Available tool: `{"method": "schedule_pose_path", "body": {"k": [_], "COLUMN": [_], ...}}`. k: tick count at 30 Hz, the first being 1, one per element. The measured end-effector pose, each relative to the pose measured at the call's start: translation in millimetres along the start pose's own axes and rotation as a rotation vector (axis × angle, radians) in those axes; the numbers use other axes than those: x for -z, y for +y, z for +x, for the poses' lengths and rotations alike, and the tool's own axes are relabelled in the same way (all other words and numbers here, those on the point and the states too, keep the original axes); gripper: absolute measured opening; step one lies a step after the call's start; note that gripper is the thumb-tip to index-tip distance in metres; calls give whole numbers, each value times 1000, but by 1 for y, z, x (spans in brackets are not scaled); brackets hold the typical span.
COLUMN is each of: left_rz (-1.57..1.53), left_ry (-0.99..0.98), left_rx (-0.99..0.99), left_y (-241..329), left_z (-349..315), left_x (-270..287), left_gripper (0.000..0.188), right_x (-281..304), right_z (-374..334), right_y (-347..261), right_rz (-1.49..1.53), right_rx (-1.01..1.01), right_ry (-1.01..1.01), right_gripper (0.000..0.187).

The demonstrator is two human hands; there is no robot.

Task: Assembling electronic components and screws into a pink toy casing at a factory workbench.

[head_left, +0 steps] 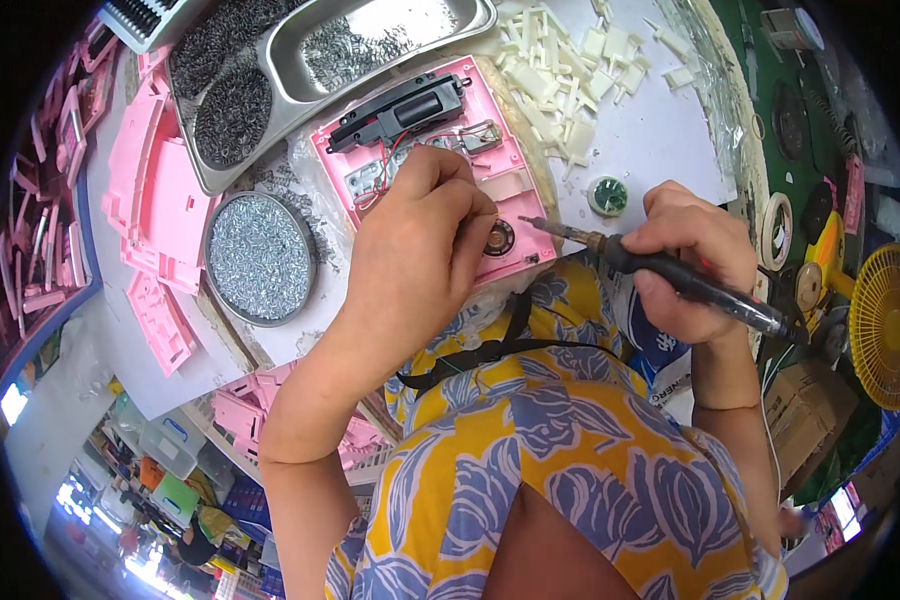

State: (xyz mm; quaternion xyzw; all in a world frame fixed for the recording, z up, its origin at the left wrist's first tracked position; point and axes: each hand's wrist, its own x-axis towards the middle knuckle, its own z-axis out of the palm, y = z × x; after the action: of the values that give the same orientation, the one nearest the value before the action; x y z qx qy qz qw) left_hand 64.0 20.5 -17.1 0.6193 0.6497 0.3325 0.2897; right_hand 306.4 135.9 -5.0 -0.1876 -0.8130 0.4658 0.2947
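Pink plastic forms the open case (500, 160) lying on the white tabletop (660, 120) before the person, where soldering near the round speaker (500, 237) looks to be the step in hand. The left hand (420, 230) bends its fingers beside that speaker; whether they pinch anything I cannot tell. The right hand (695, 250) grips a soldering iron (670, 275), its tip just apart from the speaker; the next move seems to call for a steady, light touch. Around lie a metal tray (273, 95), a round dish (312, 262) of silvery bits (258, 255) and cream parts (575, 85), with a yellow fan (880, 325) off right
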Motion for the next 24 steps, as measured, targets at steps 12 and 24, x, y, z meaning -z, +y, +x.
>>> {"method": "schedule_pose_path", "body": {"k": [12,24], "left_rz": [21,17], "left_ry": [2,3], "left_rx": [-18,15], "left_y": [-1,2], "left_z": [2,1], "left_x": [-2,0], "left_gripper": [7,8], "right_x": [-11,6], "right_z": [10,8], "right_y": [0,-6], "right_rz": [-46,-11], "right_rx": [25,18], "right_ry": [-49,-55], "right_gripper": [31,29]}}
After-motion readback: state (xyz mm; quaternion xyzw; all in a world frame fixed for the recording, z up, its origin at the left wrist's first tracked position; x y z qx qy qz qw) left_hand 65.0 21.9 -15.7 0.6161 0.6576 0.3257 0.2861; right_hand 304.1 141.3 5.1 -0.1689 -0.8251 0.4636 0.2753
